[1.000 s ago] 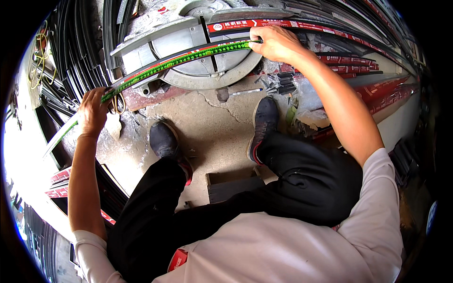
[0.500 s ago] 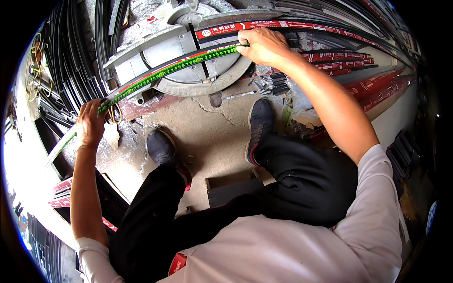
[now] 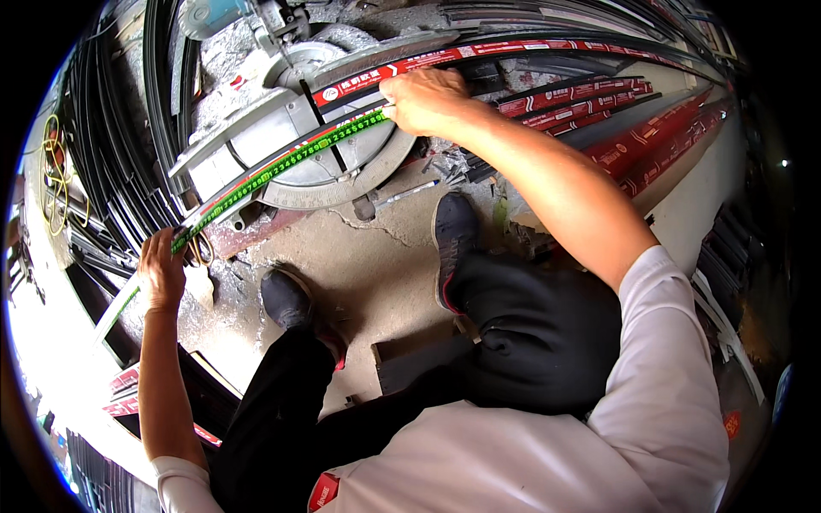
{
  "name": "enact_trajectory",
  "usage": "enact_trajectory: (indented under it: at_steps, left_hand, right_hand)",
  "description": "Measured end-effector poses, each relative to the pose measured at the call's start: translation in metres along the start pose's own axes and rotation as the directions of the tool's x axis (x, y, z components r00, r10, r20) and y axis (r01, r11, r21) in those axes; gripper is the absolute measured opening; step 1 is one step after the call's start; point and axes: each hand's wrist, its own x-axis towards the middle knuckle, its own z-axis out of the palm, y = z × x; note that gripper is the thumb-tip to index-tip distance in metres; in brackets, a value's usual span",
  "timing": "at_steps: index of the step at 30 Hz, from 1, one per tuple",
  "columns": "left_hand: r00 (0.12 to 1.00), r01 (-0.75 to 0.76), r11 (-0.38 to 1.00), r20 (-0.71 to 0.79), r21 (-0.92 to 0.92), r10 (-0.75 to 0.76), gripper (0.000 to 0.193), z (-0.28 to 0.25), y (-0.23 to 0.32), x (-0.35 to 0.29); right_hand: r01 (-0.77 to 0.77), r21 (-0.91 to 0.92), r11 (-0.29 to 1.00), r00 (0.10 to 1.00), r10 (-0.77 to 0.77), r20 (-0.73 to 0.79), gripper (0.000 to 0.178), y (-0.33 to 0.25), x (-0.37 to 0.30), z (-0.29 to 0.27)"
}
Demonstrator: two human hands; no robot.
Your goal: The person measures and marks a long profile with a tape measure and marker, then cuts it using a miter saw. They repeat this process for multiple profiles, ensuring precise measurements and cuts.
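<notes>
A bright green tape measure point(image 3: 265, 177) with dark markings is stretched on a slant in front of me, along a narrow dark strip with a red edge. Toward the left end, my left hand point(image 3: 161, 272) is closed around the tape and strip, and more tape runs on past it to the lower left. My right hand point(image 3: 425, 101) pinches the tape's other end, fingers bent over the strip. Just beyond that hand lies a long dark profile with red printed film point(image 3: 359, 85). Under the tape sits the grey round table of a mitre saw point(image 3: 295, 190).
The saw's blue motor housing point(image 3: 215, 15) is at the top. Black profiles point(image 3: 128, 111) crowd the left, and red-filmed ones point(image 3: 581, 109) the right. A pen point(image 3: 409, 193) and offcuts lie on the floor beyond my shoes point(image 3: 286, 299). A dark box point(image 3: 421, 363) stands between my legs.
The view has shifted, bringing the saw's blue motor into sight and moving the saw lower left in the picture. Both hands keep their hold on the tape.
</notes>
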Motion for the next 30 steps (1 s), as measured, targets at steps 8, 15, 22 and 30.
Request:
enact_trajectory:
  at_steps: [8,15,22,30]
  left_hand:
    - [0.999,-0.012,0.999,0.032,0.042,0.011,0.032,-0.0019,0.0048,0.0061]
    - [0.999,-0.018,0.998,0.038,0.059,0.016,0.034,-0.0003,0.003,0.0042]
    - [0.999,-0.012,0.997,0.049,0.07,0.009,0.034,0.0027,0.0021,0.0027]
    - [0.999,-0.009,0.997,0.048,0.075,0.006,0.035,0.0048,-0.0003,0.0008]
  right_hand:
    - [-0.038,0.006,0.999,0.999,0.037,0.034,0.026,0.0007,-0.0002,-0.0023]
    - [-0.005,-0.003,1.0,1.0,0.005,0.024,0.024,-0.0019,-0.0002,-0.0058]
    - [0.0,-0.026,1.0,1.0,0.001,0.014,0.023,0.0001,0.0017,-0.0038]
    - [0.0,-0.028,1.0,0.999,0.001,0.04,0.029,-0.0032,0.0003,-0.0077]
